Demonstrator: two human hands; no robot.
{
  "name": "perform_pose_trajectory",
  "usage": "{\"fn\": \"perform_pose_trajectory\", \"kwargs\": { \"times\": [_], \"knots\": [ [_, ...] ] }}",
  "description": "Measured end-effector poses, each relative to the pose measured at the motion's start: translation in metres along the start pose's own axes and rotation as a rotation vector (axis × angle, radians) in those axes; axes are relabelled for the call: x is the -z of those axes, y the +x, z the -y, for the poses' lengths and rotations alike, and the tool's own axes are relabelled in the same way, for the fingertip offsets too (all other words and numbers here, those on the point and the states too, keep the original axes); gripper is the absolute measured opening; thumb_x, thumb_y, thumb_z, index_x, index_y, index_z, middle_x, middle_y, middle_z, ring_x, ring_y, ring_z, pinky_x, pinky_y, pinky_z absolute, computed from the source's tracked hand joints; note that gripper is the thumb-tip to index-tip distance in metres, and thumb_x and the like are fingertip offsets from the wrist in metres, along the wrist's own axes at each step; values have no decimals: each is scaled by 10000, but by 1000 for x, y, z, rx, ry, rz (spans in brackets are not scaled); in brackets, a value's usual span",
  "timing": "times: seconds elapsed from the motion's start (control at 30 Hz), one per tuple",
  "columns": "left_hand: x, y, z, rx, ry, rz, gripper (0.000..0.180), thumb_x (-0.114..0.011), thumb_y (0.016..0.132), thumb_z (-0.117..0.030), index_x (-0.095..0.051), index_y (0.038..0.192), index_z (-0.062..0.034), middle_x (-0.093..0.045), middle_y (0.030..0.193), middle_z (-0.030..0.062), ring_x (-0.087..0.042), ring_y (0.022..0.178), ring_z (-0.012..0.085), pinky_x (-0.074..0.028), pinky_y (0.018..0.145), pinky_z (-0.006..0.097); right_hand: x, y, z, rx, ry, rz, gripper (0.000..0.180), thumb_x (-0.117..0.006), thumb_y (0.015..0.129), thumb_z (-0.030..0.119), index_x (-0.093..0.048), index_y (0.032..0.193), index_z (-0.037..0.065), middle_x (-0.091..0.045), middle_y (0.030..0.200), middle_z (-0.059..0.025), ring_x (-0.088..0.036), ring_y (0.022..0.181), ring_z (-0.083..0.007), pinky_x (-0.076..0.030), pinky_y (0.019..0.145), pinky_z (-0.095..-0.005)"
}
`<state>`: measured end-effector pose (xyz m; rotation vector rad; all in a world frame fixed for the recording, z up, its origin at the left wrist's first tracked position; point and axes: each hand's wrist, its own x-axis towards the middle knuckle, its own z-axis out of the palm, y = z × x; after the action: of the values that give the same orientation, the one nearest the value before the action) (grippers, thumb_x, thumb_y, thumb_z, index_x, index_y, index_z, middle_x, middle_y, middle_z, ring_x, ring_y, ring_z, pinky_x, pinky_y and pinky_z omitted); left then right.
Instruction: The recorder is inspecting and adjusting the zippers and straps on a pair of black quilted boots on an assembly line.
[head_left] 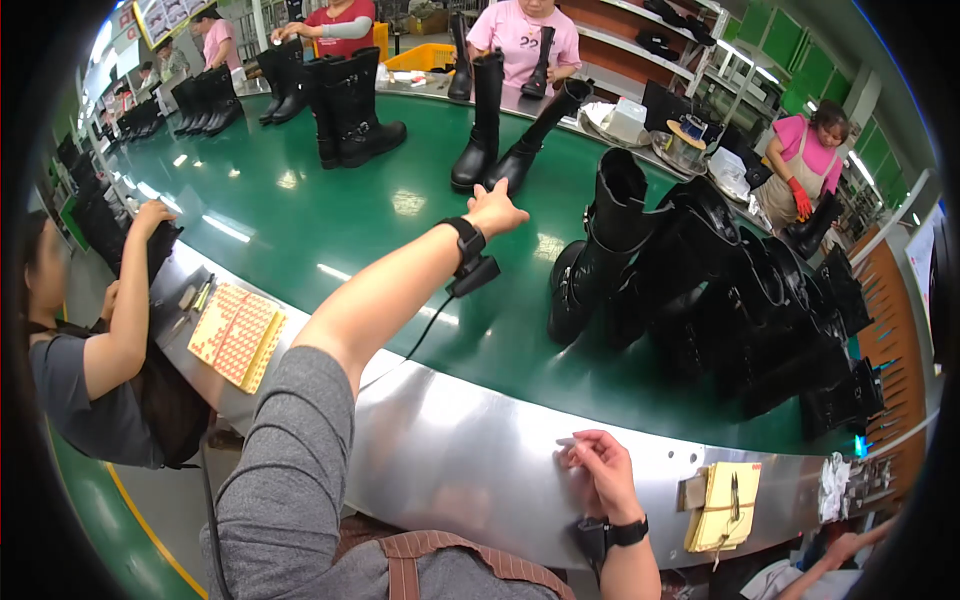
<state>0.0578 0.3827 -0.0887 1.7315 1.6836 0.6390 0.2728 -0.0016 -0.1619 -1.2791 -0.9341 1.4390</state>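
My left hand reaches far over the green conveyor belt, its fingers stretched out at the toe of a tall black boot. Whether the fingertips touch the boot, I cannot tell. Beside that one stands its upright match, another tall black boot. Lower down, above the metal edge, my right hand has thumb and forefinger pinched together. Something small and pale shows at the fingertips, too small to name.
Many black buckled boots crowd the belt at right. Another buckled pair stands far left of centre. On the metal ledge lie a patterned paper stack and a yellow paper bundle. A co-worker sits close at left; others work across the belt.
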Motion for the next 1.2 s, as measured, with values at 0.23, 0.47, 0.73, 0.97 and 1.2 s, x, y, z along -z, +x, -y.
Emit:
{"fn": "perform_pose_trajectory", "kwargs": {
  "times": [0.23, 0.47, 0.73, 0.97, 1.2],
  "knots": [
    [97, -156, -33, -479, -33, -1055, 986, -708, 813, -185, -78, 1571, -154, -88, 1566, 305, -151, 1446, 475, -219, 1152, 558, 0, -4, -9, 124, -47, 58, 212, -603, 952, 51, -611, 1151, -20, -648, 854, -40, -608, 782, -99, -504, 778, -244],
    [9, -313, 32, -626, -111, 382, 269, -720, 867, -294, -733, 993, -57, -715, 1037, 123, -654, 1027, 269, -491, 940, 381, -7, -5, 1, 65, -110, 47, 191, -616, 952, 78, -633, 1120, -12, -645, 847, -33, -602, 767, -90, -505, 738, -246],
    [-37, -352, 75, -159, -465, 528, 231, -676, 908, -217, -704, 989, -2, -705, 876, 75, -655, 800, 146, -539, 738, 284, -42, 8, 29, 25, 347, 346, 276, -541, 1017, 285, -621, 1152, 58, -625, 922, -1, -587, 863, -107, -492, 787, -264],
    [-46, -346, 85, -180, -604, 459, 242, -697, 901, -206, -653, 999, 10, -652, 924, 78, -622, 865, 135, -516, 679, 263, -47, 37, 0, -166, 811, 298, 368, -460, 1044, 349, -610, 1147, 30, -627, 913, -52, -601, 845, -161, -519, 798, -313],
    [73, -320, 56, -467, -140, -788, 1025, -758, 780, -26, -124, 1577, -146, 34, 1631, 171, -128, 1489, 386, -225, 1191, 469, -37, 44, -14, -127, 663, 322, 265, -492, 1035, 207, -586, 1180, 6, -594, 936, -53, -593, 852, -166, -520, 826, -318]
  ]
}}
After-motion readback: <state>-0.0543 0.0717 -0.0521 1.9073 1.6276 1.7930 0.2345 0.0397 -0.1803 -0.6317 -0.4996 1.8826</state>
